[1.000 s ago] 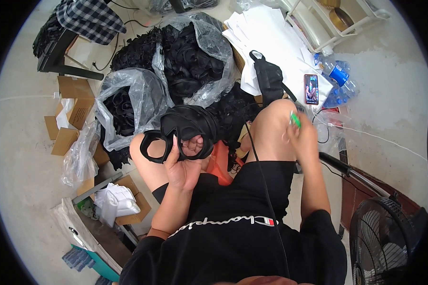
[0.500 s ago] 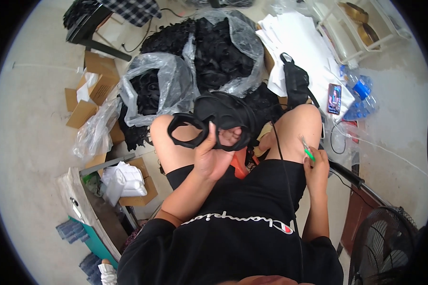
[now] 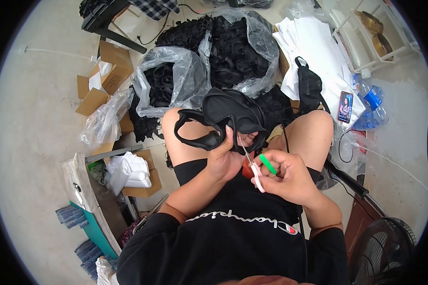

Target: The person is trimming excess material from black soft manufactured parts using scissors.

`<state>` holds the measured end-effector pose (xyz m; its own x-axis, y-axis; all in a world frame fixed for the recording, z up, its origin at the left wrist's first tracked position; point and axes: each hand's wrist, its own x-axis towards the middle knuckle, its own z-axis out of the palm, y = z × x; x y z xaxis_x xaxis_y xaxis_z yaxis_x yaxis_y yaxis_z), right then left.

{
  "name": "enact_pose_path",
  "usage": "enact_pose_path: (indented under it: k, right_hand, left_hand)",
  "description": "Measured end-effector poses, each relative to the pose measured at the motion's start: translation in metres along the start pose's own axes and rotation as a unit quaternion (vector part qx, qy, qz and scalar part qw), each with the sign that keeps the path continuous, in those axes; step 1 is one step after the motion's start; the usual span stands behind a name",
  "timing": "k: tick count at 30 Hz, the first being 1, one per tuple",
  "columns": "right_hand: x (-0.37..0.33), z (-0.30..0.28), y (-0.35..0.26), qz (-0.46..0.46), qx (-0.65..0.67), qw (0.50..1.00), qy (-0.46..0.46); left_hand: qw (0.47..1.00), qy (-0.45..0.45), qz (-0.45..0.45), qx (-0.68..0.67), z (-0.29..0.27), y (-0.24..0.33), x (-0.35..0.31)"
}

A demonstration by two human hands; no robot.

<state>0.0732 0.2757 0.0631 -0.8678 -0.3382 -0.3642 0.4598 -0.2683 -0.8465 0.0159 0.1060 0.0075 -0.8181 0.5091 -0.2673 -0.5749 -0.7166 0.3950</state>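
A black rubber diving-mask skirt [image 3: 233, 109] with wide eye openings is held up over my lap. My left hand [image 3: 223, 161] is closed on its lower edge, thumb in front; some of its fingers show through one opening. Small scissors [image 3: 257, 175] with a pink and a green handle are in my right hand [image 3: 287, 178], its fingers bent around the handles. The scissors' blades point up and left, their tips at the skirt's lower edge near my left fingers. Whether the tips touch the rubber, I cannot tell. A red-orange thing [image 3: 248, 168] lies partly hidden behind my hands.
Beyond my knees stand clear plastic bags [image 3: 171, 59] full of black rubber pieces. Cardboard boxes [image 3: 121, 71] are at left, a drawer cabinet [image 3: 83, 183] nearer. On the right are white sheets [image 3: 304, 42], a phone [image 3: 345, 107], plastic bottles [image 3: 373, 102] and a fan [image 3: 385, 247].
My right hand has come from my right thigh to the skirt, bringing the scissors to its lower edge. My left hand still holds the skirt, now slightly turned. The whole view has shifted a little.
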Motion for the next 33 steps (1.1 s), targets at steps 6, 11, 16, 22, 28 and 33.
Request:
enact_pose_path:
  k: [6, 11, 16, 22, 28, 33]
  right_hand:
    - [0.007, 0.004, 0.013, -0.017, 0.031, 0.999, 0.008]
    - [0.01, 0.009, 0.013, -0.029, 0.073, 0.997, -0.002]
    - [0.011, 0.01, 0.015, -0.026, 0.051, 0.998, 0.003]
    - [0.013, 0.016, 0.013, -0.036, 0.069, 0.997, 0.007]
    - [0.013, 0.014, 0.012, -0.041, 0.084, 0.996, -0.005]
    - [0.014, 0.011, 0.009, -0.04, 0.097, 0.994, -0.002]
  left_hand:
    - [0.997, 0.026, 0.042, 0.055, -0.006, -0.008, 0.0]
    - [0.998, 0.042, 0.04, 0.04, 0.006, -0.003, 0.0]
    - [0.995, 0.073, 0.041, 0.056, -0.003, -0.004, -0.004]
    - [0.993, 0.096, 0.035, 0.051, -0.009, -0.005, -0.006]
    - [0.992, 0.086, 0.04, 0.084, -0.012, -0.005, -0.008]
    - [0.993, 0.082, 0.037, 0.079, -0.012, -0.007, -0.007]
